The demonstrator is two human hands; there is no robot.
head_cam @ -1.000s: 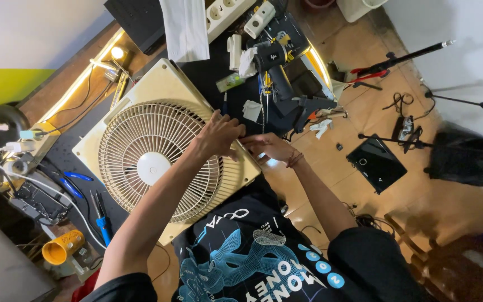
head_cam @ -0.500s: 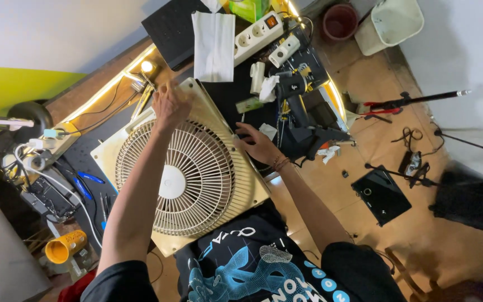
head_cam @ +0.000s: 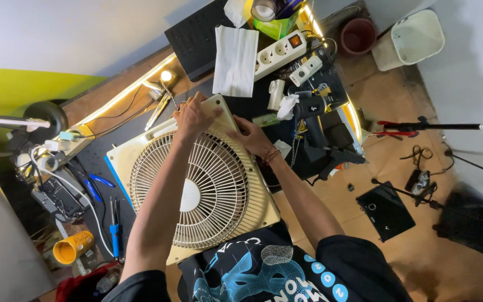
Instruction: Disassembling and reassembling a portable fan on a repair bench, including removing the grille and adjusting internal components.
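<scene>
Left hand and right hand closed on box fan corner

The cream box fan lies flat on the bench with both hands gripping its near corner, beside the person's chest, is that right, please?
Not quite: the head view shows both hands, left hand and right hand, on the far corner of the cream box fan, away from the chest. The fan does lie flat.

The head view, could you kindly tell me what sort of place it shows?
Probably a home repair bench: a cream box fan lies flat under both hands, with a power strip and blue-handled pliers beside it.
</scene>
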